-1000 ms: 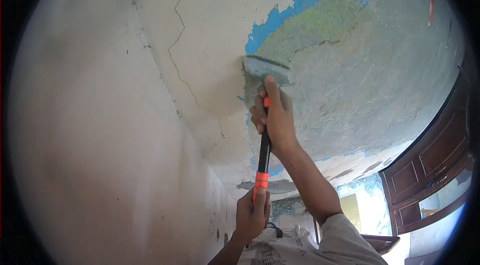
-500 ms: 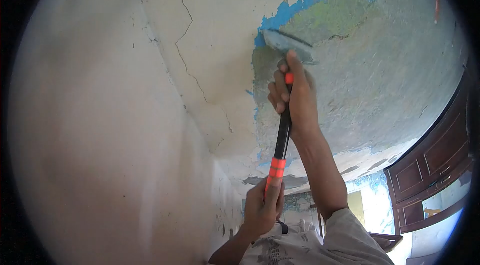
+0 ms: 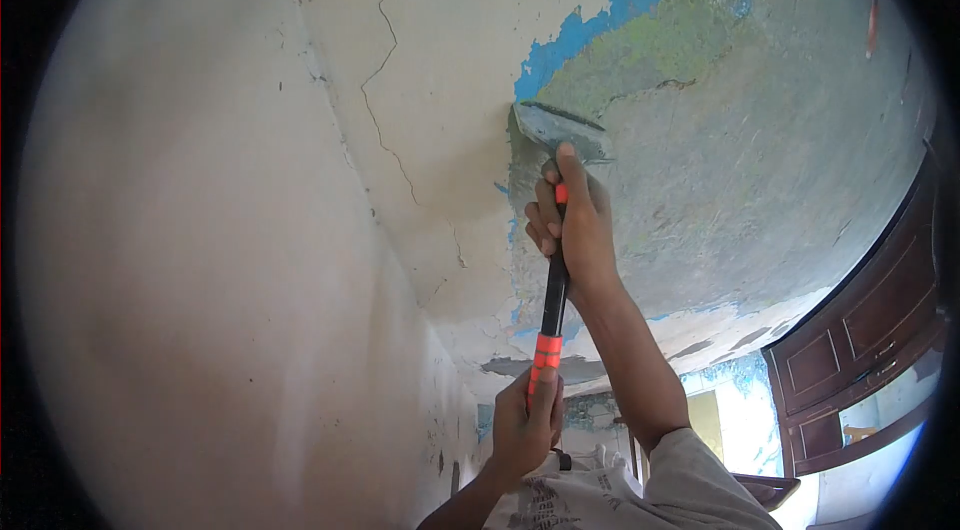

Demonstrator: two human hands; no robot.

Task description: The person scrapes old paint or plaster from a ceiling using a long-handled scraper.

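Stiff and probably light, the black-and-orange-handled metal scraper (image 3: 553, 295) presses its blade on the flaking blue-green plaster (image 3: 680, 40) just above the right hand (image 3: 578, 230), whose fingers clench the upper shaft, while the left hand (image 3: 522, 425) grips its lower end.

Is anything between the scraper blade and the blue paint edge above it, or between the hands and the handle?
Nothing visible. The right hand and left hand both grip the scraper, and its blade lies against the surface just below the blue paint, nothing between.
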